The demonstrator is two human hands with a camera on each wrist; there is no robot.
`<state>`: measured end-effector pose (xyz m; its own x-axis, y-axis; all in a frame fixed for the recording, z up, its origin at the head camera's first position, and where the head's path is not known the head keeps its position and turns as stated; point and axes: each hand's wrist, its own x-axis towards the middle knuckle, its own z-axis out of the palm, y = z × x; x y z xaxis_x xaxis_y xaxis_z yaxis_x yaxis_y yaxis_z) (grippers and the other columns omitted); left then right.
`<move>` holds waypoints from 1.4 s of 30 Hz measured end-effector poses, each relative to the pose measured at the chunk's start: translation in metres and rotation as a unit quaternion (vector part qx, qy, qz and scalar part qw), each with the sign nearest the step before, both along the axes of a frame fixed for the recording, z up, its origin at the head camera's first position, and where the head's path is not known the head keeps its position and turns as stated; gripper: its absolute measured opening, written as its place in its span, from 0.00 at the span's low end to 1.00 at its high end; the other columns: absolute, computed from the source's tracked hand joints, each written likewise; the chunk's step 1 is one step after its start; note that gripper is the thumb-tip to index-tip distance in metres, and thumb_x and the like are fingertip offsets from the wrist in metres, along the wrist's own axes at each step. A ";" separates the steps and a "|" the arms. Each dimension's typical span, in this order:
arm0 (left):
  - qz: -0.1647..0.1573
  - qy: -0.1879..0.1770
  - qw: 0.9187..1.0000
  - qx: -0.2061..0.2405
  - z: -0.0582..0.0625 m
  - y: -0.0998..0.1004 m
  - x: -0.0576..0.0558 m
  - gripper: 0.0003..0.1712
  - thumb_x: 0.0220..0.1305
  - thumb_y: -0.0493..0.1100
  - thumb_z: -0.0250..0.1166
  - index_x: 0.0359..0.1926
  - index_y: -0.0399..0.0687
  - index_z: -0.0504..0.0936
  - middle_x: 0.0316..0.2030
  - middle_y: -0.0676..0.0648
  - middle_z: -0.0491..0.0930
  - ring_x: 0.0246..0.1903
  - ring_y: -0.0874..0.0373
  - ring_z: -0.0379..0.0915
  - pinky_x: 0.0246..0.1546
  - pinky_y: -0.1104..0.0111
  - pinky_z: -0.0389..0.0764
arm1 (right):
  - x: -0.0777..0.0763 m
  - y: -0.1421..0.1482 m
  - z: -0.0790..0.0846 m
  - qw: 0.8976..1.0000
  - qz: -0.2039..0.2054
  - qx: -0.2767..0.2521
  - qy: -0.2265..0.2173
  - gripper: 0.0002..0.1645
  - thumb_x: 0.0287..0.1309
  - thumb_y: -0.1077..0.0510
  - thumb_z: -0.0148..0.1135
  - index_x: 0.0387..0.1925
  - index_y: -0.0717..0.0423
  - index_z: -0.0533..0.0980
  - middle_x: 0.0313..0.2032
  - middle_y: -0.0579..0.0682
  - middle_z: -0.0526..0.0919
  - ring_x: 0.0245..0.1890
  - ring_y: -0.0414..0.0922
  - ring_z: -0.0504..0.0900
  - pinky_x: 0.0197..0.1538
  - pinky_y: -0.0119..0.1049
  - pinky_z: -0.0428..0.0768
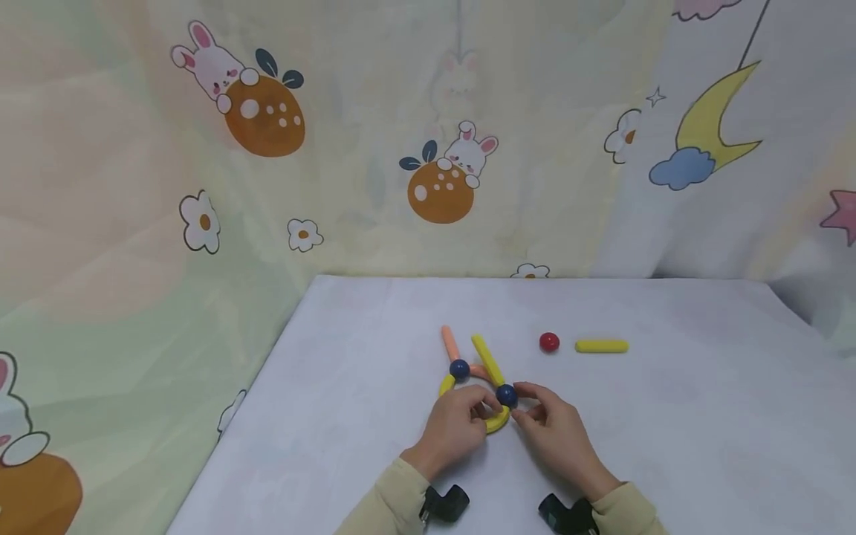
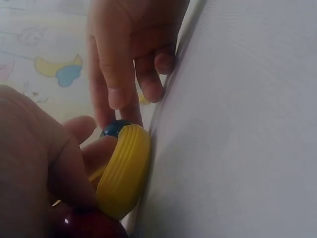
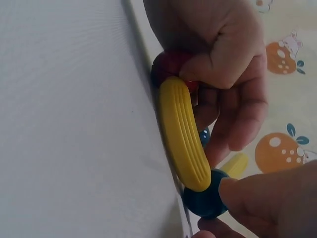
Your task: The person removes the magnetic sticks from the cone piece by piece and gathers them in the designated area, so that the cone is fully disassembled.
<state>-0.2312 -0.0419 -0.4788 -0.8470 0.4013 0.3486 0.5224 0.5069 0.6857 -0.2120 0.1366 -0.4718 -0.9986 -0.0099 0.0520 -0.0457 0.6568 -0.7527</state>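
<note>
A joined figure of toy rods and balls lies on the white table. My right hand (image 1: pixel 558 431) pinches a dark blue ball (image 3: pixel 205 198) between thumb and fingers. From that ball a curved yellow rod (image 3: pixel 183 134) bends round to a red ball (image 3: pixel 171 69). Thumb on this red ball, my left hand (image 1: pixel 458 423) holds it and hides it in the head view. A straight yellow rod (image 1: pixel 488 359) points away from the pinched ball. Farther left, a second blue ball (image 1: pixel 459 369) joins a straight orange rod (image 1: pixel 450 343), a curved orange rod (image 1: pixel 480 371) and another yellow rod (image 1: pixel 446 384).
A loose red ball (image 1: pixel 549 342) and a loose straight yellow rod (image 1: pixel 602 346) lie behind and right of the figure. A patterned cloth (image 1: pixel 361 111) hangs behind the table (image 1: pixel 702 416). Each wrist carries a black camera (image 1: pixel 446 504).
</note>
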 end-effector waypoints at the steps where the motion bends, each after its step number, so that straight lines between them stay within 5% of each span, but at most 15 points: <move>1: -0.002 0.006 1.000 0.002 0.000 0.000 0.001 0.21 0.41 0.26 0.54 0.32 0.54 0.81 0.31 0.61 0.79 0.28 0.69 0.73 0.30 0.79 0.72 | 0.001 0.000 -0.002 1.000 -0.004 -0.001 0.003 0.24 0.51 0.57 0.63 0.52 0.44 0.72 0.35 0.43 0.78 0.27 0.39 0.72 0.30 0.30 0.70; 5: 0.020 0.082 0.996 -0.031 0.000 0.000 0.001 0.19 0.42 0.25 0.55 0.30 0.53 0.80 0.29 0.60 0.79 0.27 0.69 0.72 0.30 0.81 0.71 | 0.003 0.001 -0.004 1.000 0.010 -0.004 0.020 0.24 0.50 0.59 0.65 0.51 0.42 0.73 0.38 0.41 0.78 0.29 0.38 0.72 0.31 0.30 0.71; 9: 0.087 0.164 0.980 -0.076 0.001 0.000 0.001 0.18 0.44 0.25 0.56 0.30 0.53 0.77 0.29 0.59 0.76 0.29 0.68 0.72 0.31 0.80 0.71 | 0.004 -0.002 -0.003 0.999 0.047 0.009 0.024 0.31 0.47 0.56 0.67 0.55 0.37 0.70 0.48 0.39 0.76 0.33 0.36 0.74 0.30 0.30 0.72; 13: 0.147 0.147 0.977 -0.055 0.004 0.001 0.002 0.17 0.49 0.29 0.56 0.41 0.50 0.75 0.36 0.56 0.76 0.28 0.66 0.71 0.28 0.79 0.72 | 0.005 -0.003 -0.005 0.996 0.087 0.015 0.021 0.35 0.45 0.54 0.68 0.56 0.28 0.68 0.50 0.31 0.75 0.37 0.34 0.74 0.32 0.30 0.72; 17: 0.181 0.128 0.973 -0.060 0.005 0.002 0.002 0.19 0.57 0.44 0.60 0.50 0.46 0.73 0.38 0.53 0.77 0.29 0.66 0.72 0.27 0.77 0.73 | 0.007 -0.001 -0.006 0.990 0.137 0.002 0.026 0.35 0.48 0.56 0.66 0.56 0.24 0.67 0.53 0.26 0.71 0.42 0.33 0.74 0.41 0.33 0.74; 23: 0.169 0.136 0.972 -0.094 0.005 0.004 0.003 0.28 0.53 0.49 0.65 0.55 0.46 0.73 0.37 0.54 0.78 0.32 0.65 0.71 0.31 0.75 0.73 | 0.004 0.003 -0.008 0.986 0.167 -0.027 -0.003 0.33 0.53 0.61 0.60 0.56 0.24 0.66 0.52 0.29 0.73 0.38 0.35 0.74 0.39 0.30 0.74; 28: 0.129 0.064 0.983 -0.110 0.002 0.011 0.007 0.39 0.51 0.50 0.66 0.64 0.52 0.62 0.43 0.56 0.75 0.38 0.66 0.67 0.39 0.74 0.73 | 0.000 0.004 -0.008 0.990 0.115 -0.080 -0.016 0.28 0.56 0.63 0.57 0.56 0.35 0.68 0.47 0.35 0.78 0.41 0.35 0.77 0.40 0.30 0.75; 31: 0.104 0.034 0.987 -0.120 0.001 0.014 0.009 0.41 0.51 0.49 0.67 0.66 0.56 0.59 0.45 0.58 0.73 0.41 0.66 0.64 0.41 0.74 0.73 | -0.001 0.006 -0.006 0.992 0.066 -0.109 0.006 0.26 0.58 0.60 0.56 0.58 0.42 0.65 0.41 0.41 0.81 0.33 0.37 0.78 0.35 0.30 0.75; 35: 0.074 0.052 0.989 -0.114 0.000 0.016 0.009 0.38 0.50 0.45 0.68 0.63 0.58 0.64 0.44 0.59 0.75 0.42 0.66 0.64 0.42 0.74 0.72 | -0.003 0.013 -0.005 0.991 0.010 -0.123 0.046 0.28 0.59 0.49 0.56 0.60 0.46 0.62 0.35 0.45 0.79 0.22 0.40 0.73 0.26 0.29 0.72; 39: 0.051 0.067 0.990 -0.111 -0.002 0.015 0.009 0.34 0.50 0.44 0.69 0.60 0.58 0.68 0.43 0.60 0.76 0.43 0.66 0.64 0.44 0.76 0.71 | -0.004 0.019 -0.007 0.989 -0.025 -0.111 0.092 0.23 0.57 0.43 0.56 0.53 0.44 0.69 0.27 0.46 0.74 0.21 0.41 0.69 0.23 0.29 0.68; 42: 0.064 0.073 0.988 -0.122 -0.003 0.015 0.008 0.31 0.51 0.46 0.68 0.58 0.58 0.70 0.43 0.59 0.74 0.44 0.66 0.64 0.44 0.75 0.71 | -0.004 0.023 -0.008 0.988 -0.038 -0.096 0.118 0.16 0.56 0.44 0.58 0.45 0.42 0.74 0.25 0.44 0.74 0.22 0.41 0.69 0.23 0.28 0.68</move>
<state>-0.2233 -0.0268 -0.4813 -0.8437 0.3816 0.3776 0.5283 0.7156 0.4570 -0.2158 0.1597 -0.4798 -0.9557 0.0965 0.2779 -0.1918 0.5118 -0.8374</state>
